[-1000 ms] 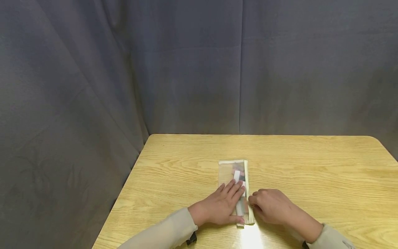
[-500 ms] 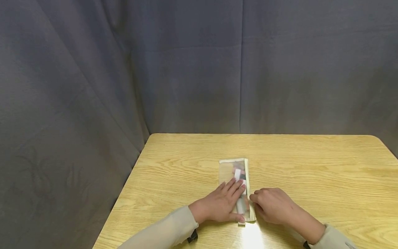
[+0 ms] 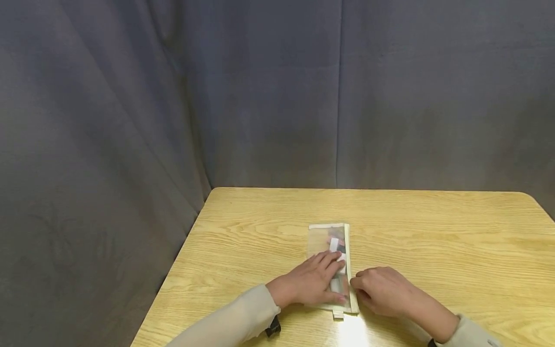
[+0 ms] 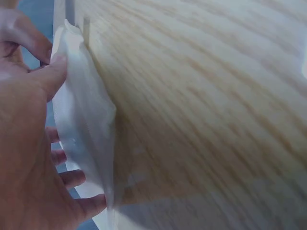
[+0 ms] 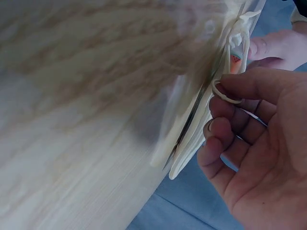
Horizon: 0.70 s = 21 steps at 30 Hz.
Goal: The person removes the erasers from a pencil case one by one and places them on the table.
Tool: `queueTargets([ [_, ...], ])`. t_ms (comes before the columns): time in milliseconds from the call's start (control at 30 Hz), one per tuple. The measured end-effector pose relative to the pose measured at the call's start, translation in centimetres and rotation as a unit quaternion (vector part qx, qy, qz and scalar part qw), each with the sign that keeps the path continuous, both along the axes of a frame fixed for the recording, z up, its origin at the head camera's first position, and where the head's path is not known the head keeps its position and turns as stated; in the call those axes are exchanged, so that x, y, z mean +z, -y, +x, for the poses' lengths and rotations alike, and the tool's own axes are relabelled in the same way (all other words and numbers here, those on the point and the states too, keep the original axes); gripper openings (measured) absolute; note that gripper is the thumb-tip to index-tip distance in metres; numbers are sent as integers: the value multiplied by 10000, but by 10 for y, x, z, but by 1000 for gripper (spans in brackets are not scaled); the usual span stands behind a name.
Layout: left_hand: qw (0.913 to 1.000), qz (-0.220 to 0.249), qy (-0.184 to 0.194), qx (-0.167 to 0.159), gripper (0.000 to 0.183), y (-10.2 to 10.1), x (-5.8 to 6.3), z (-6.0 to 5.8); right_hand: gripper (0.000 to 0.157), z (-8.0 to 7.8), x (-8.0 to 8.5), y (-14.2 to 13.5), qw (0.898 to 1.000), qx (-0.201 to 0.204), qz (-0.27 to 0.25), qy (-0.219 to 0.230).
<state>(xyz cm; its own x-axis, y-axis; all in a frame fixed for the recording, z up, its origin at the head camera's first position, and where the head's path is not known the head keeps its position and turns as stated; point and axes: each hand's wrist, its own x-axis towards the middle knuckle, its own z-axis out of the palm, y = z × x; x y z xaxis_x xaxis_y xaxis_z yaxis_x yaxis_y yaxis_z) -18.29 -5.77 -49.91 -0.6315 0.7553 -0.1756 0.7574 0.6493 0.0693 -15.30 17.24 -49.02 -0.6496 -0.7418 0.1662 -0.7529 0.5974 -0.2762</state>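
Note:
A see-through pouch [image 3: 318, 238] with cream edging lies on the table, its long zipper edge [image 3: 348, 246] on the right. White, dark and pinkish items show through it. My left hand [image 3: 310, 282] rests flat across the pouch, fingers spread over its contents and thumb near the close end. Beside the zipper edge, my right hand [image 3: 381, 289] pinches a small cream loop, the zipper pull [image 5: 225, 99], between thumb and index finger. In the right wrist view the zipper edge gapes near the left thumb, where an orange, dark-dotted item [image 5: 235, 63] peeks out.
The wooden table [image 3: 433, 226] has rounded far corners. Grey curtains [image 3: 260, 96] hang behind it and along its left side. A small fabric tab [image 3: 338, 315] sticks out from the pouch's near end, by a bright glare patch.
My left thumb has shifted slightly away from the pouch's near end, so more of the fabric tab shows. The right hand stays at the zipper edge, nearly still. The whole view has shifted a little.

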Motion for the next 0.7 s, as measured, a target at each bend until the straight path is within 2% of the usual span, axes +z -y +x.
queueTargets([
  [233, 10000, 4, -51, 35, 89, -2, 3, 0, 30, -6, -1, 1, 9997, -66, 126, -208],
  [467, 9999, 50, -80, -76, 89, -3, 5, -1, 25, -21, 2, 0, 9982, -302, 301, -422],
  [700, 9999, -23, -21, -109, 89, -2, 7, 0, 28, -35, 1, -2, 9976, -426, 239, -498],
])
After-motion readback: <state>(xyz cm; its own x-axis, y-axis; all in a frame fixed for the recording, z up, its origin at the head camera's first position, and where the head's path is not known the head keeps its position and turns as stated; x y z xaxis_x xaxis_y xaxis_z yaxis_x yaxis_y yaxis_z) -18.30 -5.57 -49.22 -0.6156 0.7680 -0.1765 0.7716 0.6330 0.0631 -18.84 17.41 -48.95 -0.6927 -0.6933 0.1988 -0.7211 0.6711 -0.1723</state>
